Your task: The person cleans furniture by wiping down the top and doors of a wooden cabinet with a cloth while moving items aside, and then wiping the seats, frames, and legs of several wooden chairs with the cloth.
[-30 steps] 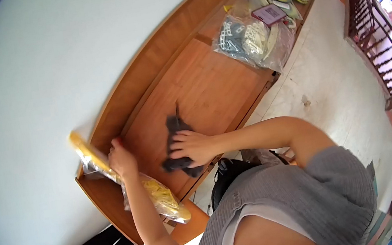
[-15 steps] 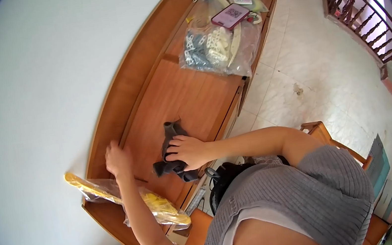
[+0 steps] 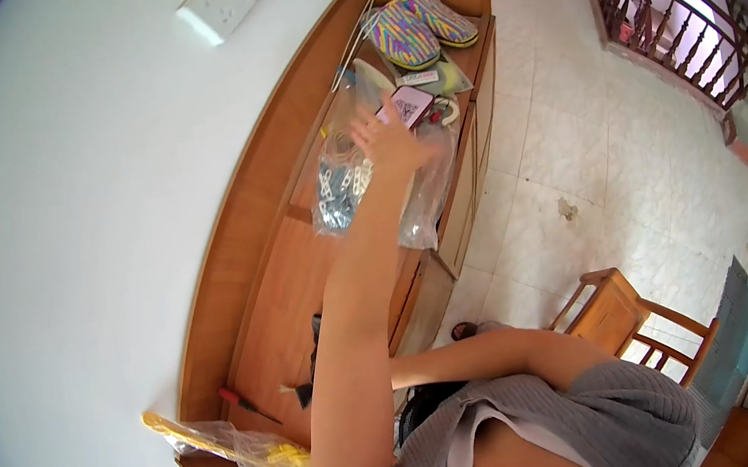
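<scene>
My left hand (image 3: 388,144) reaches up over a clear plastic bag (image 3: 420,222), its fingers spread and slightly blurred, with nothing visible in them. Beside its fingertips lies a phone (image 3: 413,106) with a QR code on its screen. White and grey-blue chain-like pieces (image 3: 342,195) show in the bag below the hand. My left forearm crosses in front of my right hand, so the right fingers are hidden. Bits of the dark cloth (image 3: 305,394) peek out beside that forearm. A screwdriver with a red handle (image 3: 233,398) lies on the wooden surface (image 3: 268,330) to the left.
Colourful patterned slippers (image 3: 408,36) rest at the far end of the cabinet top. A plastic-wrapped yellow item (image 3: 182,432) lies across the near left edge. A wall socket strip (image 3: 227,1) is above. A wooden chair (image 3: 610,315) stands on the tiled floor, right.
My left hand has moved from the near left edge up to the bag and phone. The red-handled screwdriver now shows there. My left arm now covers my right hand and most of the cloth.
</scene>
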Motion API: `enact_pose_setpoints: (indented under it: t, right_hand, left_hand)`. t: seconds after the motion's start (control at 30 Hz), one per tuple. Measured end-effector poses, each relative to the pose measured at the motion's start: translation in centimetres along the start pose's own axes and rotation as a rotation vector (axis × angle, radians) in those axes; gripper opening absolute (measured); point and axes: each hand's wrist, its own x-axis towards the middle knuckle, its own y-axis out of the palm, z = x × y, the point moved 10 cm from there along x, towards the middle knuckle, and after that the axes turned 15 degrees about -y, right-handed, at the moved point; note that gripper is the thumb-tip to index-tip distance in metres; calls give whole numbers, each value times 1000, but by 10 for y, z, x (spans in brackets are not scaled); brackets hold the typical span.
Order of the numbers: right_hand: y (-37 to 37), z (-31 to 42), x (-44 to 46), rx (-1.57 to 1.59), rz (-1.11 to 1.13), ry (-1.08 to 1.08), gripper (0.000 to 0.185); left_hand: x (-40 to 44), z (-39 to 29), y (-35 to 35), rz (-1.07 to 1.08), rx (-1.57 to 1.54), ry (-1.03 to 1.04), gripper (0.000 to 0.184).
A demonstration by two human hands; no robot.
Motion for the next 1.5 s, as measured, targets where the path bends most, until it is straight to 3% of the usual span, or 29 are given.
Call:
enact_pose_setpoints:
  t: [0.17, 0.2, 0.3, 0.5, 0.57, 0.6, 0.63, 0.7, 0.73, 0.87, 1.03, 1.1, 1.17, 1.33, 1.43, 1.5]
  right_hand:
    - [1, -1, -10, -107, -12, -114, 51]
    - [1, -2, -10, -142, -19, -127, 52]
    - [12, -7, -7, -286, -33, -176, 53]
    - [38, -23, 5, -488, 50, -196, 57]
    - [19, -3, 3, -545, 0, -195, 59]
    - [22, -4, 3, -513, 125, -144, 55]
    - [21, -4, 3, -533, 73, -167, 49]
    - [28, -11, 4, -470, 199, -75, 56]
    - [26, -8, 3, -504, 135, -116, 50]
    - [27, -7, 5, -524, 151, -135, 45]
    - [20, 1, 7, -573, 135, -208, 47]
    - [18, -10, 2, -508, 367, -45, 55]
    - [-5, -7, -11, -538, 475, -14, 56]
    - [-83, -9, -41, -755, 292, 30, 57]
    - [-78, -7, -44, -778, 295, 20, 55]
    - [-81, -9, -46, -656, 339, 129, 53]
  left_hand:
    - [38, 25, 23, 175, 72, -185, 129]
    - [41, 23, 18, 71, 155, -165, 122]
    - [40, 34, 9, 236, 57, -199, 114]
    - [18, 68, -24, -12, -91, -71, 80]
    - [-3, 88, -46, -34, -125, -93, 75]
    - [-16, 99, -60, -45, -144, -106, 73]
    - [-29, 112, -74, -56, -148, -88, 70]
    - [-60, 139, -102, -97, -161, -57, 66]
    - [-78, 151, -115, -126, -167, -42, 64]
    - [-163, 201, -155, -122, -312, -115, 67]
    - [-244, 316, -151, -109, -387, -204, 63]
    - [-267, 343, -153, -106, -397, -278, 63]
    - [-280, 347, -153, -138, -283, -263, 66]
    - [-294, 359, -121, -94, -157, -306, 68]
    - [-289, 364, -111, -39, -165, -235, 68]
    - [-281, 370, -98, 6, -197, -218, 69]
